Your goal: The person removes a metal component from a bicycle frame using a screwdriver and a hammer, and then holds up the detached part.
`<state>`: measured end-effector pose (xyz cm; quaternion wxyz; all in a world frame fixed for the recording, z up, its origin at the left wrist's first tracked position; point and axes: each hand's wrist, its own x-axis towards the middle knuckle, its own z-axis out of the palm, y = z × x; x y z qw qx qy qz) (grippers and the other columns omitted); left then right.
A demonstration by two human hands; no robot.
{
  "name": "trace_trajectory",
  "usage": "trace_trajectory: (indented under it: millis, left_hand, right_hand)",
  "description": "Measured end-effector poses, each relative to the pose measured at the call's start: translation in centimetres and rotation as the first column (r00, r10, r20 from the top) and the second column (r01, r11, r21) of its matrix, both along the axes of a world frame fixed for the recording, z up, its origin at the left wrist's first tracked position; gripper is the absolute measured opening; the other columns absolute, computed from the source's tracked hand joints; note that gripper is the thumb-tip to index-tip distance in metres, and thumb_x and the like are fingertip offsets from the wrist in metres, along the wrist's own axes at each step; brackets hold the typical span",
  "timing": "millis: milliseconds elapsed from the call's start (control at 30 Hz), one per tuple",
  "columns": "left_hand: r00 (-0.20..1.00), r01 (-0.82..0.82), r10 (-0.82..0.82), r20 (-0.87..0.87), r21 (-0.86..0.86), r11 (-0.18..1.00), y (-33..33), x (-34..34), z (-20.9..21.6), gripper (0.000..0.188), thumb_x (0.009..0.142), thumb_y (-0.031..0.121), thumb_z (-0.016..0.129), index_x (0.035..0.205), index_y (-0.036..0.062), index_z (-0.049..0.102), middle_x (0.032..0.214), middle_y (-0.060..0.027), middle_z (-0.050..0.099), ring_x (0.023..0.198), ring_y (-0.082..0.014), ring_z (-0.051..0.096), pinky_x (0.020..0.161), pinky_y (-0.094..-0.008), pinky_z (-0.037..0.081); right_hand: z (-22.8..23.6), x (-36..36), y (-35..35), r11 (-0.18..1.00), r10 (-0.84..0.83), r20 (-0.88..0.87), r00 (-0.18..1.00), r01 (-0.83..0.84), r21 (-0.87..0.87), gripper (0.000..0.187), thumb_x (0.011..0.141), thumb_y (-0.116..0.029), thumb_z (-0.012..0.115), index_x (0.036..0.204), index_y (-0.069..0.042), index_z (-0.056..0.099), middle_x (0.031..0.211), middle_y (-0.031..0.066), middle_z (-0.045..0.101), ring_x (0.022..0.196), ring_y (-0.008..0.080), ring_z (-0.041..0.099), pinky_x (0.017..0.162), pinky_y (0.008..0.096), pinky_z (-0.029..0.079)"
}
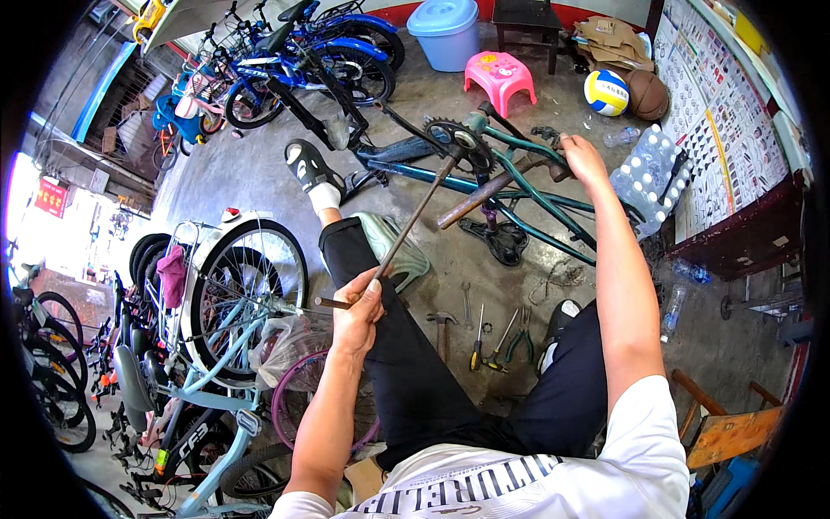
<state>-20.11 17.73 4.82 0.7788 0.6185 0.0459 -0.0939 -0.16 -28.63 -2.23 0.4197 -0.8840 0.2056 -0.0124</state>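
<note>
A teal bicycle frame (553, 203) lies on the concrete floor in front of me, its black chainring (464, 140) turned up. My left hand (359, 307) is closed around the lower end of a long thin metal rod (417, 216). The rod slants up and its tip rests at the chainring's hub. My right hand (582, 160) reaches over the frame and grips one end of a thick rusty bar (488, 192), which angles down toward the crank area. My left foot, in a black sandal (309, 166) and white sock, rests near the frame's front end.
A hammer (441, 327), wrench (467, 303), screwdriver (477, 342) and pliers (520, 343) lie on the floor between my legs. Parked bicycles (233, 294) crowd the left. A pink stool (500, 76), blue tub (445, 33), volleyball (606, 92) and pack of water bottles (653, 173) stand beyond.
</note>
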Motion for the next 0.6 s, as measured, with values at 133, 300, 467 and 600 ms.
trace_trajectory:
  millis: [133, 300, 467, 600]
  left_hand:
    - [1.000, -0.002, 0.002, -0.005, -0.003, 1.000, -0.1, -0.2, -0.1, 0.037, 0.101, 0.017, 0.067, 0.129, -0.0065, 0.066, 0.069, 0.0080, 0.049, 0.052, -0.0016, 0.033, 0.050, -0.0213, 0.026]
    - [1.000, -0.017, 0.017, -0.005, 0.028, 0.999, -0.5, 0.0, 0.2, 0.037, 0.102, 0.016, 0.064, 0.129, -0.0094, 0.063, 0.063, 0.0086, 0.040, 0.049, -0.0014, 0.030, 0.049, -0.0219, 0.024]
    - [0.999, -0.043, 0.044, -0.008, 0.033, 0.999, -0.2, -0.2, 0.0, 0.036, 0.102, 0.017, 0.064, 0.128, -0.0082, 0.064, 0.064, 0.0087, 0.041, 0.050, -0.0015, 0.030, 0.049, -0.0217, 0.024]
    - [0.997, -0.073, 0.074, -0.031, 0.025, 0.997, -0.8, -0.3, -0.3, 0.035, 0.102, 0.019, 0.065, 0.126, -0.0067, 0.066, 0.066, 0.0084, 0.043, 0.051, -0.0018, 0.032, 0.050, -0.0215, 0.026]
  right_hand:
    - [-0.5, 0.4, -0.9, 1.000, -0.001, -0.003, 1.000, 0.001, 0.000, 0.059, 0.101, -0.056, 0.043, 0.119, -0.006, 0.070, 0.123, 0.0236, 0.069, 0.119, 0.0406, 0.063, 0.100, 0.0470, 0.047]
    - [2.1, -0.8, 0.6, 0.966, -0.051, 0.092, 0.994, 0.073, -0.250, 0.053, 0.100, -0.051, 0.050, 0.114, -0.004, 0.071, 0.115, 0.0224, 0.072, 0.109, 0.0408, 0.067, 0.092, 0.0485, 0.050]
    - [8.7, -7.0, 11.4, 0.999, -0.041, 0.754, 0.655, 0.050, 0.011, 0.024, 0.094, -0.029, 0.065, 0.093, -0.005, 0.066, 0.085, 0.0145, 0.067, 0.080, 0.0335, 0.067, 0.074, 0.0444, 0.052]
    - [3.2, -15.5, 23.2, 0.819, 0.477, 0.484, 0.734, -0.571, 0.058, 0.026, 0.086, -0.020, 0.069, 0.108, -0.007, 0.065, 0.101, 0.0145, 0.066, 0.098, 0.0338, 0.066, 0.084, 0.0438, 0.053]
